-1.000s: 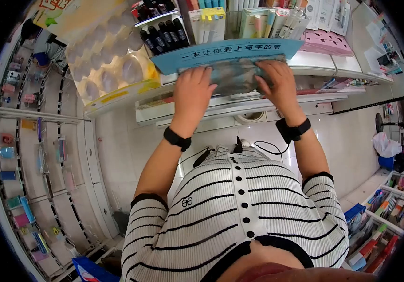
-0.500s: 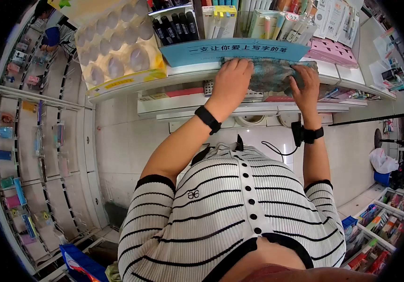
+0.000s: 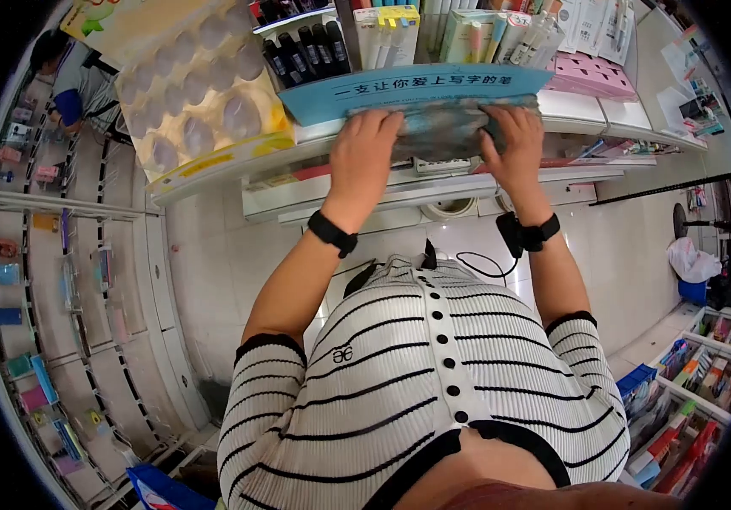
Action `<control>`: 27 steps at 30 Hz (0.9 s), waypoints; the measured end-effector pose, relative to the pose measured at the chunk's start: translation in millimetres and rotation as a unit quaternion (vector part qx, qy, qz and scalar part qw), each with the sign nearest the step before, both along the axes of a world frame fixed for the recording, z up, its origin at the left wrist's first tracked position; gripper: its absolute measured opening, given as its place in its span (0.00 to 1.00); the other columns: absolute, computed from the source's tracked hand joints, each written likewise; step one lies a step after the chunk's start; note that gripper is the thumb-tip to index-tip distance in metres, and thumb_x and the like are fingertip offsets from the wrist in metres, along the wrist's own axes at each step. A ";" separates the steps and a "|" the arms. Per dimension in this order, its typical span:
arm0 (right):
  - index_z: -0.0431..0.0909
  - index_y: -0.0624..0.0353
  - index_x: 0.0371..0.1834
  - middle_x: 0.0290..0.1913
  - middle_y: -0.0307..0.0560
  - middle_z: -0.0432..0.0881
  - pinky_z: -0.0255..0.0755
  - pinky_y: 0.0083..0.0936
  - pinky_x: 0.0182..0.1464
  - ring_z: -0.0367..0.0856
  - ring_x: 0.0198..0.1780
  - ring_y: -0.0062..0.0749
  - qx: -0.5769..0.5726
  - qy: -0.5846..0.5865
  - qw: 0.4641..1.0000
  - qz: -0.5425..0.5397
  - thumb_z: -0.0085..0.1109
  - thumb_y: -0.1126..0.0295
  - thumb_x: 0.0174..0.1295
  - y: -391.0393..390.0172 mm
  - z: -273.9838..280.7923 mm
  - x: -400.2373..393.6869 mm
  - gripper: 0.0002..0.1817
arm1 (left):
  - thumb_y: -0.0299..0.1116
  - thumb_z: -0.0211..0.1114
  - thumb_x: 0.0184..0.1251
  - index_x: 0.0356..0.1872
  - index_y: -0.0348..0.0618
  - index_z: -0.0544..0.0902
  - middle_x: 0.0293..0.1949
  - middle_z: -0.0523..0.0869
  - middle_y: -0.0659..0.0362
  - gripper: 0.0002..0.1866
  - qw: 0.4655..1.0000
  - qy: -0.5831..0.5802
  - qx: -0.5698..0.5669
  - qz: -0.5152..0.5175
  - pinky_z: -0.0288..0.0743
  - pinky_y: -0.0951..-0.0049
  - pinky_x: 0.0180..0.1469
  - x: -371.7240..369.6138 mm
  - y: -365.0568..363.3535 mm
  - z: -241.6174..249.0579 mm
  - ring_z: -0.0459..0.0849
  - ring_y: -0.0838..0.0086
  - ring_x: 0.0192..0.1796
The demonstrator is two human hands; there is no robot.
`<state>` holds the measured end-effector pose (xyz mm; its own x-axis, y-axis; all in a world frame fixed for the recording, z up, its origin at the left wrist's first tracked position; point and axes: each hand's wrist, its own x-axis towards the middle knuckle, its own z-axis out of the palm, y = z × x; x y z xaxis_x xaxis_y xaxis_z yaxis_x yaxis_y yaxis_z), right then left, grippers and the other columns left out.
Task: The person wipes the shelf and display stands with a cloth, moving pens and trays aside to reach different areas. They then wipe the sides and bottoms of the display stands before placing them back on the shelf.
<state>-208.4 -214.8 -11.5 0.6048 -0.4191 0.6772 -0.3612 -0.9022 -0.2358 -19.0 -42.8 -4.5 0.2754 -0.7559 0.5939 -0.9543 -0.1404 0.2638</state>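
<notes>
A crumpled grey-teal cloth point(image 3: 438, 129), blurred by motion, lies along the shelf's front edge, just below a blue sign with Chinese writing point(image 3: 416, 91). My left hand point(image 3: 364, 161) presses on the cloth's left end, fingers curled over it. At the right end my right hand point(image 3: 514, 149) grips the cloth between thumb and fingers. Both wrists carry black bands.
A yellow display box with clear domes point(image 3: 199, 98) stands to the left on the shelf. Black markers point(image 3: 310, 53) and boxed pens are behind the sign, a pink box point(image 3: 591, 76) to the right. A person point(image 3: 76, 89) is at the far upper left.
Both hands and the cloth have moved left along the shelf edge, in front of the sign. The camera view has shifted slightly, and more of the other person shows.
</notes>
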 end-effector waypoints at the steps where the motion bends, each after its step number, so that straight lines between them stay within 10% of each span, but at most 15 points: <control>1: 0.80 0.54 0.51 0.47 0.48 0.79 0.62 0.47 0.64 0.75 0.54 0.50 -0.006 -0.003 1.000 0.001 0.65 0.67 0.51 5.6 -1.4 6.4 0.21 | 0.21 0.67 0.56 0.51 0.45 0.84 0.46 0.84 0.57 0.19 1.000 0.001 0.000 -0.005 0.78 0.60 0.50 6.0 6.2 -0.8 0.82 0.59 0.50; 27: 0.78 0.50 0.53 0.51 0.41 0.79 0.66 0.38 0.62 0.75 0.55 0.41 -0.006 -0.041 0.994 0.100 0.70 0.65 0.50 34.2 -11.0 43.1 0.24 | 0.27 0.69 0.55 0.53 0.44 0.82 0.50 0.81 0.55 0.21 0.989 -0.086 0.075 0.090 0.72 0.57 0.56 28.6 45.6 7.4 0.79 0.56 0.51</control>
